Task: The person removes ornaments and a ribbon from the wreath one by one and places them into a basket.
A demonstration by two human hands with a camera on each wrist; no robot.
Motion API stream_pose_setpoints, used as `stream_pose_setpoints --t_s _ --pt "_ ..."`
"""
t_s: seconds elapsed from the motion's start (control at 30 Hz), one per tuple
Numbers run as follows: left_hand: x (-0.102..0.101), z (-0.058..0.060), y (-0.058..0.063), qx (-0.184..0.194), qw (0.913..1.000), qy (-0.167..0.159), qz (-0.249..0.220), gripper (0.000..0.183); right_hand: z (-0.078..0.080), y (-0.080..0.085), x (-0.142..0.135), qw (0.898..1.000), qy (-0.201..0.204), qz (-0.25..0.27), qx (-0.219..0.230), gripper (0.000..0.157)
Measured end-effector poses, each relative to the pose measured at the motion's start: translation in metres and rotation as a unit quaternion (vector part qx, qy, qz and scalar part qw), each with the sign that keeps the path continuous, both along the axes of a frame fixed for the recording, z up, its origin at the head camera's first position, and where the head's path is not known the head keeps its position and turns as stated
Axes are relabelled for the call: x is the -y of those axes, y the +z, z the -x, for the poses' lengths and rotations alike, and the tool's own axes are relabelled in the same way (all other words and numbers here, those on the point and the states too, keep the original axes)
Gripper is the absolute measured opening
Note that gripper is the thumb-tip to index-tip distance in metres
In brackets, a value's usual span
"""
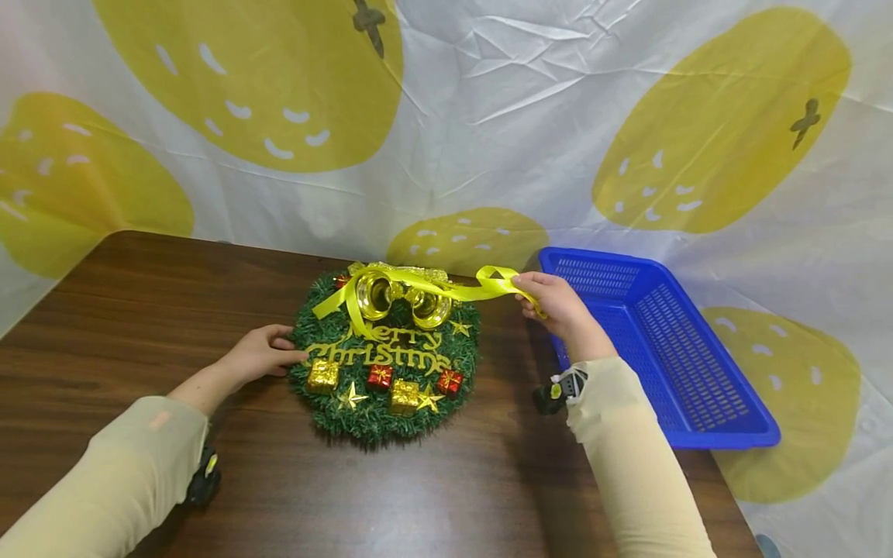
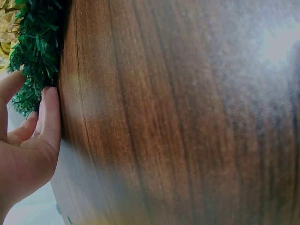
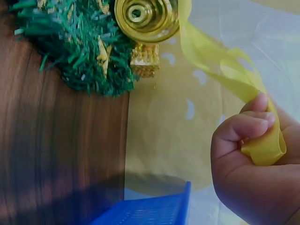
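A green Christmas wreath [image 1: 391,422] lies on the table, with gold "Merry Christmas" lettering, small gift boxes, stars and two gold bells [image 1: 374,294] near its top. My left hand [image 1: 260,355] holds the wreath's left edge between thumb and fingers; in the left wrist view the fingers [image 2: 50,115] reach against the green tinsel [image 2: 40,47]. Yellow ribbon [image 1: 460,291] runs over the bells toward the right. Its loose end is pinched by my right hand [image 1: 554,306], raised beside the wreath. In the right wrist view, the ribbon [image 3: 220,61] passes through curled fingers and loops below them.
A blue perforated plastic basket [image 1: 698,446] stands on the right of the brown wooden table [image 1: 391,496], close to my right forearm. Behind the table hangs a white cloth [image 1: 481,139] with large yellow fruit shapes.
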State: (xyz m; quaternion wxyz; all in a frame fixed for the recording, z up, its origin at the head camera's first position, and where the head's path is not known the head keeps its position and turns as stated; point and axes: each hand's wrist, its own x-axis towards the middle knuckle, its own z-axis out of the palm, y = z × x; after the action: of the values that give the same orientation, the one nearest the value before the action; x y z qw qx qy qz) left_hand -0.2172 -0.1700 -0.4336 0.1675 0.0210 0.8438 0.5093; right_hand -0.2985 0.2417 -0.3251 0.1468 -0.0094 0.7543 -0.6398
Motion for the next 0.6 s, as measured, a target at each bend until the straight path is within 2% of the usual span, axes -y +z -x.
stream_pose_setpoints --t_s 0.23,0.6 --pt "0.0 0.0 0.002 0.0 1.0 -0.003 -0.004 0.076 -0.001 0.013 -0.009 1.0 0.001 0.013 0.0 0.022" --pt "0.0 0.0 0.001 -0.004 1.0 -0.004 -0.003 0.075 -0.002 0.035 -0.027 0.999 -0.005 0.036 -0.009 0.029"
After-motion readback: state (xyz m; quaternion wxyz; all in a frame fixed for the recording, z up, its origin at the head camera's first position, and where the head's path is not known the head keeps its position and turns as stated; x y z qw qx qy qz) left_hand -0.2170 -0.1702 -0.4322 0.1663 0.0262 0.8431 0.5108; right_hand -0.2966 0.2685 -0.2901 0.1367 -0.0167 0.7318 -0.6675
